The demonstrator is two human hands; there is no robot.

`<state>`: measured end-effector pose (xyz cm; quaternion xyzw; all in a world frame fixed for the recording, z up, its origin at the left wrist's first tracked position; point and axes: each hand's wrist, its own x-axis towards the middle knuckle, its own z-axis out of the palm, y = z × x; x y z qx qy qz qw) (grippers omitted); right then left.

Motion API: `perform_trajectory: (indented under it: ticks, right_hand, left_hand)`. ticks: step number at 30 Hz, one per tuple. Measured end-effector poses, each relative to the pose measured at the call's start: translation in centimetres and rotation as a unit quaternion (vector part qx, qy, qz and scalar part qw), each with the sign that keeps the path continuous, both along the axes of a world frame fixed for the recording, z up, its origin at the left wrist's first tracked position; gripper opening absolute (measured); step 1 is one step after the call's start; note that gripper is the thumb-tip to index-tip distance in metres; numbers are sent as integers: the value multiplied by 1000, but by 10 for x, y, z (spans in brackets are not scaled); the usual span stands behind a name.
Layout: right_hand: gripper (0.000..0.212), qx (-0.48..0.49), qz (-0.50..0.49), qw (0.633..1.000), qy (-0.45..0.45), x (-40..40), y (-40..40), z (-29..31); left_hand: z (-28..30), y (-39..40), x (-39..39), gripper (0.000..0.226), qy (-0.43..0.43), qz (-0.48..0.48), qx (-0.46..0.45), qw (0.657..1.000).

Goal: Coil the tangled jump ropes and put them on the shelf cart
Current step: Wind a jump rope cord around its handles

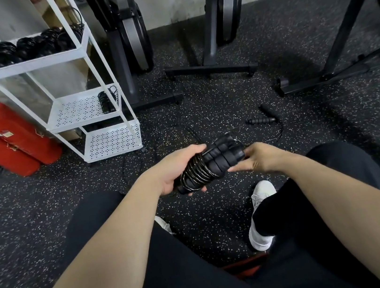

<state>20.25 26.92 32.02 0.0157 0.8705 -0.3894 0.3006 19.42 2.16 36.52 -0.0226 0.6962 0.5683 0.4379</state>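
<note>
Partway: coiled ropes [34, 47] already on cart [86, 48] top shelf, one on middle. Left hand [175, 170] fingers clamped round wound rope [208, 165]; right hand [257, 158] pinches its end. Loose rope [264, 120] on floor.

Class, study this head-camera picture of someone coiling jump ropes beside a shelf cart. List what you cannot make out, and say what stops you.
- Head view: the number of coiled ropes on the shelf cart's top tier; they merge into one dark mass.
- The rope end at the held bundle; the right hand covers it.
- The bundle's underside; the left hand hides it.
- The loose cord on the floor; thin, dark against speckled flooring.
- The red object between the legs; mostly hidden.
</note>
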Motion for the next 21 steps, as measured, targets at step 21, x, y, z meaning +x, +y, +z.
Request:
perform_trajectory:
  ticks: [21]
  right_hand:
    - [22, -73, -53, 995, 36, -3, -6, 1]
  left_hand:
    - [-18, 31, 9, 85, 278, -319, -277, 863]
